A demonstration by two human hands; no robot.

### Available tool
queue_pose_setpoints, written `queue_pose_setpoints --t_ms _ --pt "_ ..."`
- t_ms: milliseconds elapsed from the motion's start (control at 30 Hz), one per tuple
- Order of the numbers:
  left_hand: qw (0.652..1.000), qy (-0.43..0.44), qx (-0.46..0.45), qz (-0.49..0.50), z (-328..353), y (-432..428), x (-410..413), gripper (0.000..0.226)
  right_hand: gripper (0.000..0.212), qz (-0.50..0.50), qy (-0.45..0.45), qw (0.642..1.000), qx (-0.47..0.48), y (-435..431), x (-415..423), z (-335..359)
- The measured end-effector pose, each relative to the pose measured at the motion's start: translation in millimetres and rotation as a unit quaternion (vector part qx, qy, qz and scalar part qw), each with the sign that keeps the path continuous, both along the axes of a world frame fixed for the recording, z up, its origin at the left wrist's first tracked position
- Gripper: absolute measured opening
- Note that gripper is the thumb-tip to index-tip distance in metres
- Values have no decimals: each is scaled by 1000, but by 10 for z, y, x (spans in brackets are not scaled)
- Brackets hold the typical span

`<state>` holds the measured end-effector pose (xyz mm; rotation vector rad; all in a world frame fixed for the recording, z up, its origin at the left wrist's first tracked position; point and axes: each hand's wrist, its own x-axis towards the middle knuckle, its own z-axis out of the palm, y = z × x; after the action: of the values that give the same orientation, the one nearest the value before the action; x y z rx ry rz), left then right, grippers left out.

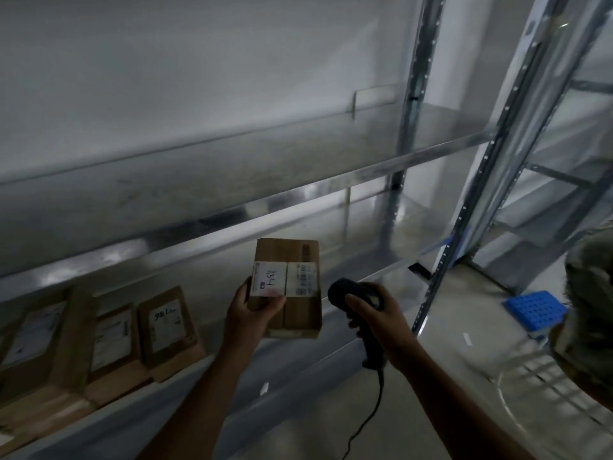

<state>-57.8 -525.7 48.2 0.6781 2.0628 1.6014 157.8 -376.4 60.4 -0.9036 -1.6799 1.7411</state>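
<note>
Two hands work at a metal shelf (212,277): the left hand (252,313) holds a cardboard box (298,320), the right hand (374,317) a scanner (345,288).

In the lower left of the frame three brown parcels (169,330) stand side by side on the shelf, each with a white label. At lower centre the left hand grips the cardboard box by its near left corner, thumb pressed on the white label (268,278) and fingers curled underneath, so the box is held in the air above the shelf's front edge, label side up. Just to its right, the right hand is wrapped round the dark scanner's handle, the scanner's head close beside the box. A cable (371,410) hangs from the handle. A blue crate (534,310) sits on the floor at right.
</note>
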Motion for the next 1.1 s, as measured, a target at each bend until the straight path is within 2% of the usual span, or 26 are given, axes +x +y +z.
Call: queue_pose_setpoints --t_ms 100,267,567,633,700,800,933,1033,1100 --pt "999 -24 14 -27 77 435 248 72 40 -41 -4 999 8 307 264 4" --pt "997 9 27 -76 255 1363 721 63 42 -151 11 988 14 921 751 42" --pt "978 41 49 -197 325 2838 1851 78 41 -284 30 958 20 1768 2059 166" --pt "972 30 59 -225 333 3105 2165 75 35 -318 27 947 24 1874 2349 191" --pt "965 21 65 -252 333 3342 2458 74 33 -354 32 934 27 1952 2619 212" --pt "950 26 58 -307 318 3665 2897 91 38 -411 35 911 31 2018 3027 209" --pt "920 26 67 -386 274 4065 3493 82 41 -493 38 868 34 2036 3554 156" --pt "899 11 71 -432 255 4352 3903 84 45 -556 22 830 40 2097 3864 146" --pt "887 -4 78 -455 250 4566 4164 75 46 -588 10 807 51 2200 4045 155"
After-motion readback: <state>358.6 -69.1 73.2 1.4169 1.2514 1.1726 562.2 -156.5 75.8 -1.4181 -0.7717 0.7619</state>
